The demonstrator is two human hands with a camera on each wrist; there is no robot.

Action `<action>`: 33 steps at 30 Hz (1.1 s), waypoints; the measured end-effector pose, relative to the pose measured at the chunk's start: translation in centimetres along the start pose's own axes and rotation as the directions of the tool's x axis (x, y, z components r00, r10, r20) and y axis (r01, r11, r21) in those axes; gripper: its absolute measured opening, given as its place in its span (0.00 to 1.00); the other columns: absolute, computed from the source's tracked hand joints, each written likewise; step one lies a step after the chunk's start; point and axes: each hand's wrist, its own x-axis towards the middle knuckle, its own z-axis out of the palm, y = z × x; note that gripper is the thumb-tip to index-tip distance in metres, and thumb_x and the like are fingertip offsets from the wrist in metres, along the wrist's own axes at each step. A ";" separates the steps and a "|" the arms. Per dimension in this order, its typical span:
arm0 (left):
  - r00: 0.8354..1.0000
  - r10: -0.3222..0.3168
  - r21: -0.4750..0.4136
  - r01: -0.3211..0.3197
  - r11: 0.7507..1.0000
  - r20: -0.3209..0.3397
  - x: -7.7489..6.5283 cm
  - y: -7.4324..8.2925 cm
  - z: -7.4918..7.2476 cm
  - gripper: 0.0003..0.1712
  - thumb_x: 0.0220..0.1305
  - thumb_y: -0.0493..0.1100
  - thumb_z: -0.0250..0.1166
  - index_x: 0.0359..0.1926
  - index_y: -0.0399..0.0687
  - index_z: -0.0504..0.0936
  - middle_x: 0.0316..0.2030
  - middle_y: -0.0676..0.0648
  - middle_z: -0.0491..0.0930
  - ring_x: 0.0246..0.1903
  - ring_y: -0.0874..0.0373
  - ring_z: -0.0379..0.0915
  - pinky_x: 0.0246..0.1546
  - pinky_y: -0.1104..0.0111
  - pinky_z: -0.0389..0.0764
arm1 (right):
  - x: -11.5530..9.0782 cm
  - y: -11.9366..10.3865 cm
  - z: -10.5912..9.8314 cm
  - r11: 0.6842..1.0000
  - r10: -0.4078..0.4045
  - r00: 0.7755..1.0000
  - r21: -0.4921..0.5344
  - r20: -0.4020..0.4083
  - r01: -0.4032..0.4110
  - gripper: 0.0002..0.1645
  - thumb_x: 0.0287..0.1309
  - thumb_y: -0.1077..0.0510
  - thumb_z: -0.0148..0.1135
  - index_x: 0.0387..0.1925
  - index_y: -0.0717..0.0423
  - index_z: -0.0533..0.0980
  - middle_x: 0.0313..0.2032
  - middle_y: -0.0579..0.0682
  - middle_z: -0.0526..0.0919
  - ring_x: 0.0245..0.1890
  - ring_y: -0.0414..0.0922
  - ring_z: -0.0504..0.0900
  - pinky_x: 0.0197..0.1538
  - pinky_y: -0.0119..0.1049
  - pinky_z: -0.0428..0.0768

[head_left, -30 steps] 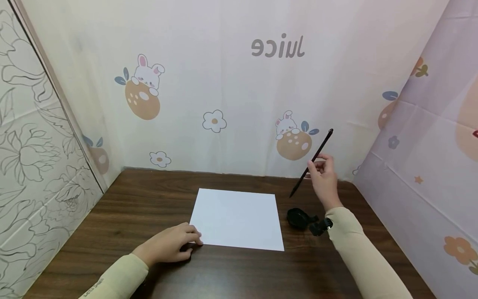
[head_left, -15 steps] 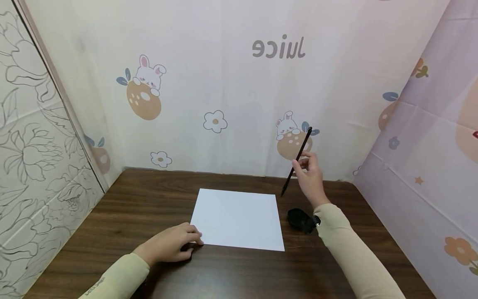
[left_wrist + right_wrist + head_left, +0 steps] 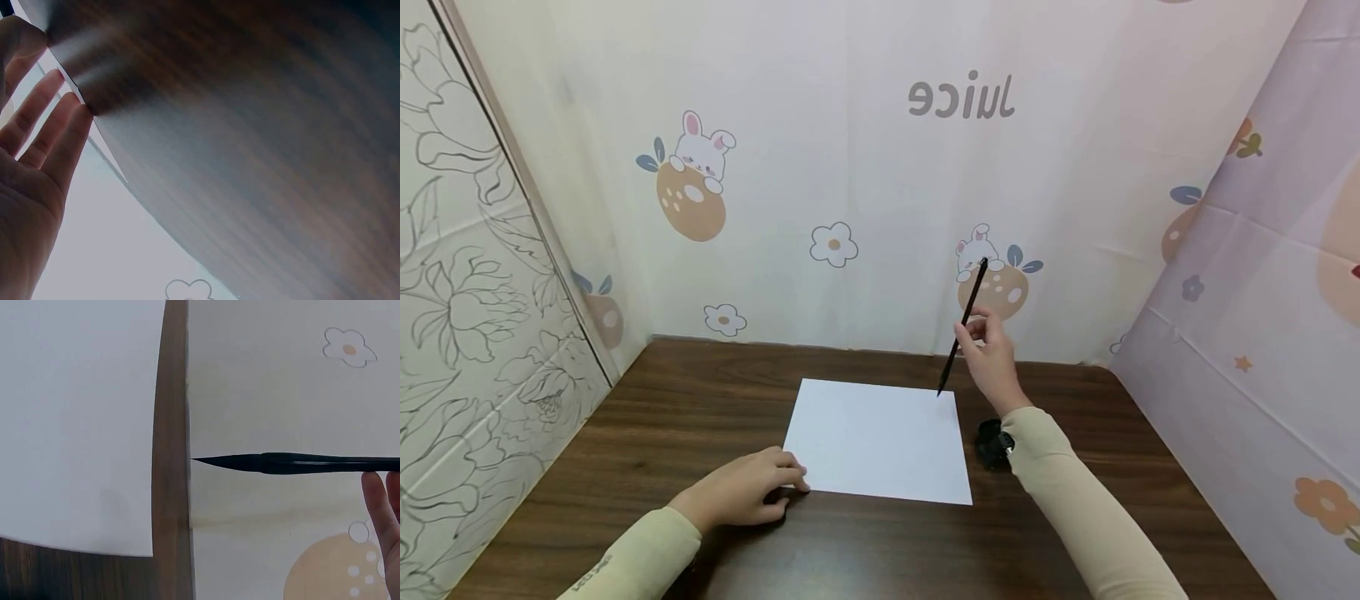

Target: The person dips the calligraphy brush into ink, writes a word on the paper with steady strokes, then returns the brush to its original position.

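Note:
A blank white sheet of paper lies on the dark wooden table. My left hand rests at its near left corner with fingertips on the paper's edge; the left wrist view shows the fingers fairly straight. My right hand pinches a black writing brush by its handle, between thumb and fingers. In the head view the brush tip points down over the far right corner of the sheet. The right wrist view shows the dark pointed bristles apart from the paper.
Right of the paper sits a small black dish, partly hidden by the device on my right wrist. Behind the table hangs a printed curtain, close beyond the back edge. Another printed sheet closes off the right side.
My right hand has moved left with the brush, bringing its tip from beside the paper to over its far right corner. My left hand has stayed in place.

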 end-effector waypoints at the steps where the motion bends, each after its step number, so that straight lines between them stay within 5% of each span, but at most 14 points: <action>1: 1.000 0.000 0.001 0.000 1.000 0.001 0.0 0.0 0.0 0.14 0.58 0.39 0.67 0.47 0.54 0.86 0.48 0.54 0.78 0.48 0.61 0.74 0.48 0.68 0.78 | 0.0 -0.1 0.3 1.000 -0.001 1.000 0.004 0.003 0.001 0.23 0.70 0.57 0.60 0.60 0.61 0.66 0.36 0.57 0.76 0.35 0.46 0.76 0.34 0.33 0.83; 15: 1.000 -0.006 -0.008 0.006 1.000 0.020 0.0 0.0 -0.1 0.14 0.60 0.39 0.67 0.48 0.54 0.86 0.50 0.52 0.78 0.50 0.59 0.74 0.49 0.67 0.79 | 0.3 -1.9 4.7 0.996 -0.061 0.996 0.063 0.063 0.057 0.21 0.69 0.61 0.61 0.58 0.61 0.67 0.35 0.58 0.76 0.35 0.48 0.75 0.33 0.26 0.80; 25: 1.000 0.000 -0.005 0.000 1.000 0.013 0.0 0.1 -0.1 0.14 0.59 0.39 0.68 0.47 0.53 0.86 0.49 0.53 0.78 0.49 0.60 0.74 0.49 0.68 0.79 | -0.1 -3.3 7.7 0.993 -0.041 0.993 0.111 0.110 0.029 0.20 0.70 0.59 0.60 0.59 0.58 0.67 0.36 0.57 0.77 0.37 0.48 0.75 0.36 0.28 0.80; 33: 1.000 0.006 -0.005 -0.006 1.000 0.008 0.1 0.1 -0.2 0.13 0.59 0.38 0.68 0.46 0.52 0.86 0.49 0.52 0.79 0.51 0.58 0.75 0.50 0.66 0.79 | -0.4 -4.2 9.8 0.990 -0.103 0.988 0.106 0.119 0.090 0.18 0.70 0.59 0.59 0.58 0.56 0.67 0.36 0.53 0.76 0.38 0.46 0.77 0.36 0.33 0.82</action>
